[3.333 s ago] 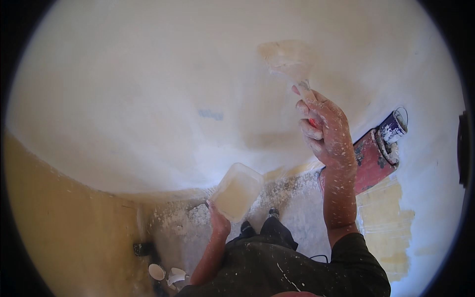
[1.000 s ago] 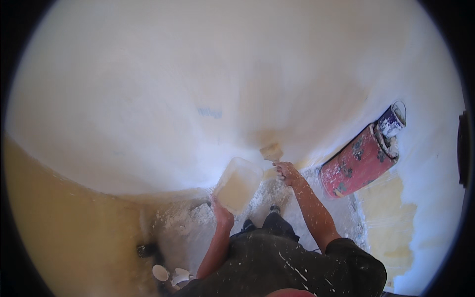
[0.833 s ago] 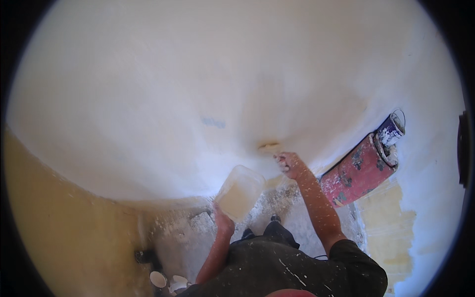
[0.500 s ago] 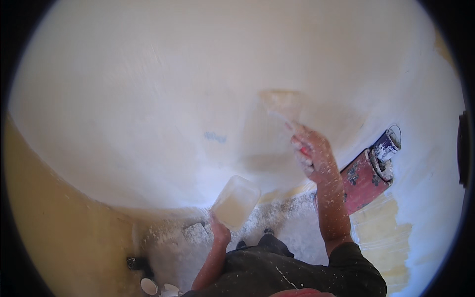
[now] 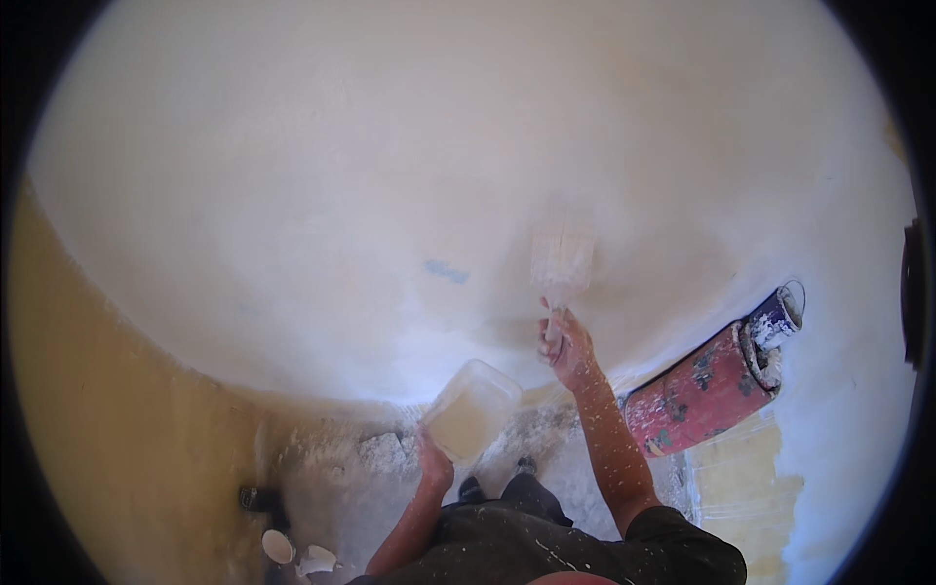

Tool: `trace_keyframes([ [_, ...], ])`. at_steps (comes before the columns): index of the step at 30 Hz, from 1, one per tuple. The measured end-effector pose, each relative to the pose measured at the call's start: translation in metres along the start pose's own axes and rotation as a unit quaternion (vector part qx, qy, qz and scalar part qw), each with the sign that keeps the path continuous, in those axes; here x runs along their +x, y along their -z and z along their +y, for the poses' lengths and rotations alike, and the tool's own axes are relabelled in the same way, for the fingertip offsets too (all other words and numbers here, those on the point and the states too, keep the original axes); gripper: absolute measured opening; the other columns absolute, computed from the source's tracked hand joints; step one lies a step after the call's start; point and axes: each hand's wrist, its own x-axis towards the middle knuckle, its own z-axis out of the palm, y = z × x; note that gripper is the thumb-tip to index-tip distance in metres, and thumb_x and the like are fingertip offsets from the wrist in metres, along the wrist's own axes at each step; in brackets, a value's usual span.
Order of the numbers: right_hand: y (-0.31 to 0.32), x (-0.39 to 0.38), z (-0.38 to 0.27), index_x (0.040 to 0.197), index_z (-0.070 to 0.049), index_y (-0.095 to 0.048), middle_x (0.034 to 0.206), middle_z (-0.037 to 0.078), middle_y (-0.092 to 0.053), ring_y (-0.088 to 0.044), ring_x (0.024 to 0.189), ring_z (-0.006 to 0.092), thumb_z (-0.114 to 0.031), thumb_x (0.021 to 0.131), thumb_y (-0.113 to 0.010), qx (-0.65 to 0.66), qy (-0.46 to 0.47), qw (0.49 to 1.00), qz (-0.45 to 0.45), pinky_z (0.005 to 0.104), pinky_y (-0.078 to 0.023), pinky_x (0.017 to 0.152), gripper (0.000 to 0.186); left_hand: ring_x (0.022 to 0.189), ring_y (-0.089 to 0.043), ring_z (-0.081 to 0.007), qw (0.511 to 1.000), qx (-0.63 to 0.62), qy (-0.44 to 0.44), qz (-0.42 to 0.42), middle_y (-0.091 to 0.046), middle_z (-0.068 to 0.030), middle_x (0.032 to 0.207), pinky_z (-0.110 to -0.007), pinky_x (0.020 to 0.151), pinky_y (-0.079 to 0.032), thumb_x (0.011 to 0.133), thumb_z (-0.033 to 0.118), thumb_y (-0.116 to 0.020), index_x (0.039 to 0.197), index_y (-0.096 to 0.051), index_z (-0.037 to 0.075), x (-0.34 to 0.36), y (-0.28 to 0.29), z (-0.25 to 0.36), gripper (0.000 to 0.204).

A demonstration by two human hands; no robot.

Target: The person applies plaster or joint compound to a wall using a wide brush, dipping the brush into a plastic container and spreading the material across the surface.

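Note:
My right hand (image 5: 565, 343) is closed round the handle of a wide, paint-covered brush (image 5: 562, 255). The brush head is against or just in front of the pale wall (image 5: 322, 136); contact is hard to tell. Lower and to the left, my left hand (image 5: 435, 458) grips the side of a translucent rectangular container (image 5: 473, 409) with creamy liquid in it. Both forearms are speckled with white, and a faint blue mark (image 5: 445, 270) shows on the wall left of the brush.
A red drum (image 5: 697, 388) stands at the right wall with a dark blue pail (image 5: 770, 317) on top. Yellow wall (image 5: 127, 409) runs along the left. Small white vessels (image 5: 278, 546) lie at lower left, and the dusty floor (image 5: 341, 487) surrounds my feet.
Over the last half second my right hand and the brush have moved down and slightly left. The container stays in my left hand, and the view has shifted a little.

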Motion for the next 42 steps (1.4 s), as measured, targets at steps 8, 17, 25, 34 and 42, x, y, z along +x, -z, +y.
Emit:
trace_keyframes([
  [8,0.093,-0.034,0.12,0.106,-0.013,-0.053,0.07,0.0,-0.048,-0.048,0.059,0.0083,-0.029,0.09,-0.056,-0.117,-0.161,0.972,0.12,0.0232,-0.037,0.044,0.023,0.121,-0.042,-0.0229,0.999,-0.031,0.016,-0.002,-0.044,-0.0127,0.132,-0.035,0.102,-0.032,0.098,0.046,-0.023,0.132,-0.038,0.001,-0.005,0.009,0.009,0.058],
  [17,0.101,-0.048,0.123,0.122,0.002,-0.047,0.103,0.019,-0.055,-0.055,0.093,0.0265,-0.026,0.095,-0.043,-0.433,0.207,0.833,0.276,0.0324,-0.046,0.076,0.04,0.125,-0.039,-0.0245,0.994,-0.069,0.077,0.025,-0.041,-0.0106,0.136,-0.037,0.105,-0.03,0.097,0.049,-0.025,0.136,-0.033,0.004,-0.004,0.009,0.012,0.06],
  [25,0.02,0.023,0.015,0.132,0.01,-0.037,0.122,0.024,-0.049,-0.053,0.107,0.0287,-0.014,0.093,-0.05,-0.394,0.397,0.779,0.284,0.0326,-0.043,0.089,0.047,0.122,-0.041,-0.0236,0.995,-0.069,0.063,-0.034,-0.041,-0.0107,0.135,-0.035,0.104,-0.031,0.099,0.045,-0.025,0.135,-0.034,0.003,0.009,-0.006,0.008,0.056],
  [34,0.035,0.064,0.048,0.132,0.007,-0.039,0.116,0.021,-0.056,-0.056,0.103,0.0204,-0.012,0.091,-0.053,-0.294,0.367,0.834,0.288,0.0291,-0.045,0.086,0.047,0.124,-0.041,-0.0251,0.996,-0.066,0.043,-0.033,-0.043,-0.0099,0.135,-0.037,0.104,-0.032,0.097,0.049,-0.027,0.136,-0.035,0.007,-0.002,-0.002,0.012,0.058],
  [42,0.06,-0.011,0.087,0.129,0.01,-0.041,0.103,0.022,-0.062,-0.06,0.096,0.0204,-0.019,0.092,-0.054,-0.414,0.14,0.851,0.291,0.0294,-0.045,0.084,0.049,0.122,-0.041,-0.0229,0.996,-0.072,0.046,0.007,-0.043,-0.0113,0.133,-0.035,0.104,-0.031,0.099,0.044,-0.025,0.134,-0.035,0.002,-0.006,0.017,-0.002,0.056],
])
